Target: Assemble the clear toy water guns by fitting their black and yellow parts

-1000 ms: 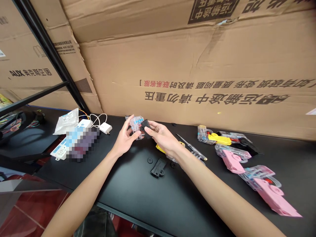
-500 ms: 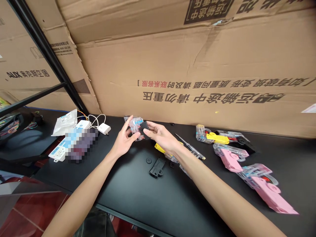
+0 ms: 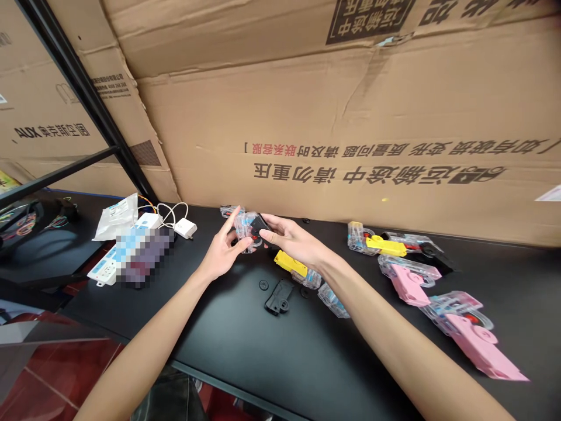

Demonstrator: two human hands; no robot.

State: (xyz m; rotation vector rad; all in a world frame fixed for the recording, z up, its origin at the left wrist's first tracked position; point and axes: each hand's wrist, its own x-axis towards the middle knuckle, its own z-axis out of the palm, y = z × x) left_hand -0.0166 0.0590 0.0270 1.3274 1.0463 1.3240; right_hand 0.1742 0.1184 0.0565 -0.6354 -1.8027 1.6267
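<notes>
My left hand (image 3: pixel 221 252) grips a small clear plastic toy body (image 3: pixel 243 225) with blue and red parts inside, held a little above the black table (image 3: pixel 245 345). My right hand (image 3: pixel 291 238) pinches a small black piece (image 3: pixel 258 226) and holds it against the right side of that clear body. Below my right wrist lie a yellow part (image 3: pixel 290 262) and clear toy pieces (image 3: pixel 333 299). A loose black plastic part (image 3: pixel 279 296) lies on the table in front of my hands.
Pink and clear toy vehicles (image 3: pixel 464 327), another pink one (image 3: pixel 409 279) and a yellow and clear one (image 3: pixel 381 242) lie at the right. A white power strip (image 3: pixel 105 266), a charger (image 3: pixel 184 228) and a plastic bag (image 3: pixel 116 216) sit at the left. Cardboard sheets (image 3: pixel 350 117) stand behind.
My right hand has shifted slightly right and turned the black piece against the clear body. The screwdriver seen beside my right wrist is now hidden, and the yellow part shows more fully.
</notes>
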